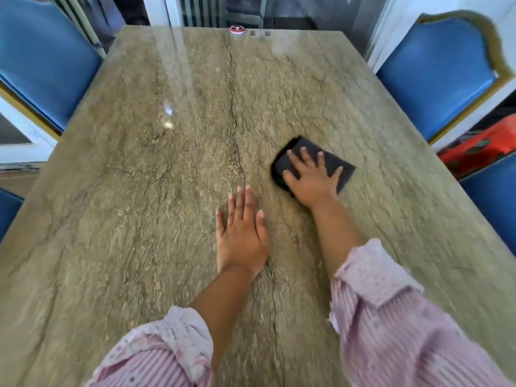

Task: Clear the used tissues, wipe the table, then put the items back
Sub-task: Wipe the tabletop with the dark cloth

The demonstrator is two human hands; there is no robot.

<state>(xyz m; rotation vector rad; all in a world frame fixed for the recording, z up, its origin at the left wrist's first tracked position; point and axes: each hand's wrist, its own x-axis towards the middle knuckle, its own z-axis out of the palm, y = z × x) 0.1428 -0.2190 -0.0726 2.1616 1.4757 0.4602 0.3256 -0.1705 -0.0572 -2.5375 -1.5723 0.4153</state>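
The dark folded cloth (312, 163) lies flat on the stone-patterned table (139, 191), right of the long dark vein that runs from the far edge toward the near edge, and about midway between near and far. Its long axis slants from far-left to near-right, so its far-left corner points toward the middle of the table and its near-right corner toward the right edge. The right hand (311, 181) lies palm-down on the near half of the cloth, fingers (305, 156) spread apart and flat on the fabric, pressing rather than pinching; the tips point away toward the far end. The left hand (241, 237) is nearer the person and just left of the cloth, not touching it, flat on the bare tabletop with fingers extended and only slightly apart, apparently as a brace. Judging from this, the wiping step is in hand, and the right hand is the one placed to push the cloth. No tissues show on the surface. A small round red-and-white object (238, 29) sits at the far edge, well apart from both hands. Blue upholstered chairs (47, 60) stand on both sides, and pink striped sleeves (391, 317) are rolled up above the wrists.
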